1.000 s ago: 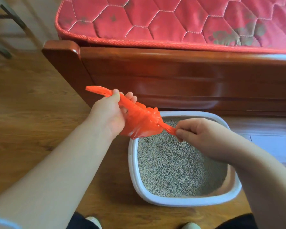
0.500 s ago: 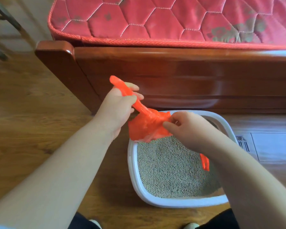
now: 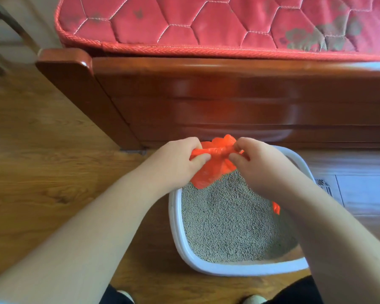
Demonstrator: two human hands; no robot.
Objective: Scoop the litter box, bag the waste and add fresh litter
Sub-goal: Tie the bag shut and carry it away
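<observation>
A small orange plastic bag (image 3: 208, 174) hangs above the far end of the white litter box (image 3: 176, 218), which holds grey litter (image 3: 228, 218). My left hand (image 3: 176, 163) grips the bag's twisted top on the left. My right hand (image 3: 261, 170) pinches the twisted top on the right, close to the left hand. A loose orange end of the bag shows below my right forearm. What is inside the bag is hidden.
The litter box stands on a wooden floor (image 3: 42, 172) right against a dark wooden bed frame (image 3: 206, 95) with a red quilted mattress (image 3: 228, 25). A white floor vent (image 3: 325, 187) lies to the right of the box. My feet show at the bottom edge.
My two hands have come together over the far end of the box, bringing the bag's stretched-out ends in toward each other. The left hand dropped lower and moved right.
</observation>
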